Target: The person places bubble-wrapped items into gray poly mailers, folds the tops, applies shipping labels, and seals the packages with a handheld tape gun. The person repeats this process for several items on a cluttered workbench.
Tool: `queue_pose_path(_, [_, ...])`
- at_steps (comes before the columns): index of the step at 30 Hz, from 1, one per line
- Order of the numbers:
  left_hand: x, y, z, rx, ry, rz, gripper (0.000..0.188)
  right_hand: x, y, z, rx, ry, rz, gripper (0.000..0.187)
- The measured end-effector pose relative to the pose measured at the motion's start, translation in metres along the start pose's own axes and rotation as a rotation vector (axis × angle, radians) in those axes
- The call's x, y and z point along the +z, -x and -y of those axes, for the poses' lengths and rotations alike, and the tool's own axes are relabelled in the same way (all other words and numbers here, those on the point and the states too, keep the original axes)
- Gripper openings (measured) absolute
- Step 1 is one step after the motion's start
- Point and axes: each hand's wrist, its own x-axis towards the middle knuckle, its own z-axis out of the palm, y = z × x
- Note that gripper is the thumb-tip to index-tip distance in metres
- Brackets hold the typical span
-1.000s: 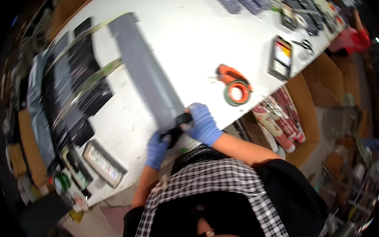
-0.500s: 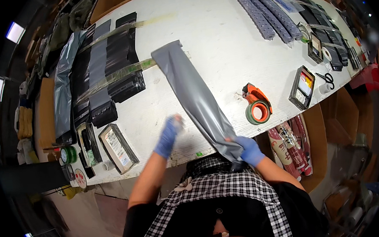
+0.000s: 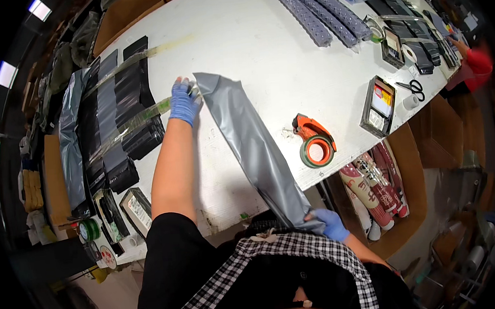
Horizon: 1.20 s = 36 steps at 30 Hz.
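Observation:
A long grey plastic mailing bag [image 3: 252,140] slants across the white table, its near end hanging over the front edge at my apron. My right hand [image 3: 332,225], in a blue fingerless glove, is closed on this near end, gathering the film. Stretched far forward, my left hand [image 3: 185,103] in a matching glove is beside the bag's far left corner. Its fingers extend with bare tips, close to or touching the bag's edge; the exact contact is unclear. A clear tape strip [image 3: 127,129] runs across stacked black and grey bags [image 3: 133,85] and passes under my left hand.
An orange tape dispenser [image 3: 316,142] lies right of the bag. Bubble-wrapped rolls [image 3: 329,13] are at the back. Black scissors [image 3: 416,90] and a black box [image 3: 378,107] sit at the right edge, near a person's red sleeve [image 3: 476,69]. Below stands a carton [image 3: 411,184] of wrapped rolls.
My left hand has reached forward from the table's front to the bag's far corner. The right hand still grips the near end. The view has shifted slightly.

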Motion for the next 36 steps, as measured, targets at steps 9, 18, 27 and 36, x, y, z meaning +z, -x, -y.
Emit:
queue_pose_path(9, [-0.107, 0.235, 0.100, -0.392, -0.348, 0.319, 0.045, 0.062, -0.253, 0.049, 0.175, -0.384, 0.001, 0.029])
queue_pose_path(18, [-0.086, 0.285, 0.106, -0.400, -0.339, 0.280, 0.032, 0.059, -0.171, 0.041, -0.020, 0.236, -0.162, 0.063])
queue_pose_path(27, [-0.138, 0.330, 0.156, -0.401, -0.592, 0.236, 0.022, 0.011, -0.047, 0.011, 0.255, 0.325, -0.034, 0.023])
queue_pose_path(36, [-0.136, 0.386, 0.165, -0.478, -0.812, 0.291, 0.032, -0.003, -0.048, 0.074, -0.156, 0.267, 0.309, 0.021])
